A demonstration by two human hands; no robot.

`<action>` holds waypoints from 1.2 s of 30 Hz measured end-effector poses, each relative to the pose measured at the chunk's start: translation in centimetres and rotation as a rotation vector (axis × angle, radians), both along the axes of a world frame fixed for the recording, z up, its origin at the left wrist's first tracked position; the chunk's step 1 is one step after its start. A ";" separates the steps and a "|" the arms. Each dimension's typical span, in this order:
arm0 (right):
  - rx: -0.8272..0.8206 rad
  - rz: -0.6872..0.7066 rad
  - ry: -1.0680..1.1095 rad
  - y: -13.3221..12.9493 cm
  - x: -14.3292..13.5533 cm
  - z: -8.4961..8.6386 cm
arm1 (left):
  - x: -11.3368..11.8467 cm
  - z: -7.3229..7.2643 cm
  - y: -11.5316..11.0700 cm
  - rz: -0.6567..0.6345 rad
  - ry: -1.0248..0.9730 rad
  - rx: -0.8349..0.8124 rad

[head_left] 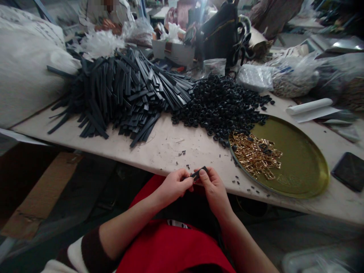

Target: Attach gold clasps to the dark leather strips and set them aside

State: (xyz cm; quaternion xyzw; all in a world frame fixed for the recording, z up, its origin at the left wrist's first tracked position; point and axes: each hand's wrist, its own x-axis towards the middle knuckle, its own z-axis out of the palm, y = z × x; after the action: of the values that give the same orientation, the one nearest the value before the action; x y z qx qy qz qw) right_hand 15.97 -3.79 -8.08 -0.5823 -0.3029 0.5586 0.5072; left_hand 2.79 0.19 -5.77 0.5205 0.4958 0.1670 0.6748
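Inspecting from the head view, I find my left hand [179, 185] and right hand [214, 187] close together at the table [162, 151] edge, left of the round tray [305, 163], my landmark. Both pinch one short black strip [196, 175] between thumb and fingers; a small glint beside it is too small to identify. Gold-coloured buckles [253, 153] lie inside the tray, on its left part, with a few black pieces among them. Black loops [218, 102] are heaped behind and left of the tray, reaching its rim. Long black strips [110, 91] lie farther left of it. A dark flat object [349, 171] rests just right of the tray.
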 end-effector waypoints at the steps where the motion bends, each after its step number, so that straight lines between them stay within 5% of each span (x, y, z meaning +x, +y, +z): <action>1: -0.016 0.041 0.040 0.1 0.1 0.0 | 0.0 -0.1 0.0 -0.002 0.005 0.008; 7: -0.057 0.090 0.179 -0.1 0.1 -0.1 | -0.3 -0.4 -0.1 -0.009 0.031 0.055; 18: 0.062 0.034 -0.117 -0.6 -0.2 -0.1 | -0.2 0.2 -0.4 -0.003 0.031 0.053; 23: 0.181 0.043 -0.312 -1.2 -0.4 -0.7 | -0.3 -0.1 -0.9 0.028 0.117 0.216; 32: -0.014 0.210 0.048 -1.0 0.7 -0.5 | -0.5 -0.5 -1.7 0.030 0.089 0.255; 36: 0.111 0.166 -0.221 -1.4 0.2 -0.1 | -0.4 -0.5 -2.1 0.071 0.068 0.265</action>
State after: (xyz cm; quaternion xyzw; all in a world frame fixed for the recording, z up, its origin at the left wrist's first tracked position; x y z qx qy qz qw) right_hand 16.19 -5.23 -8.16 -0.5842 -0.4343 0.5135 0.4543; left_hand 2.41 -1.88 -6.22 0.5925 0.5101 0.2370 0.5768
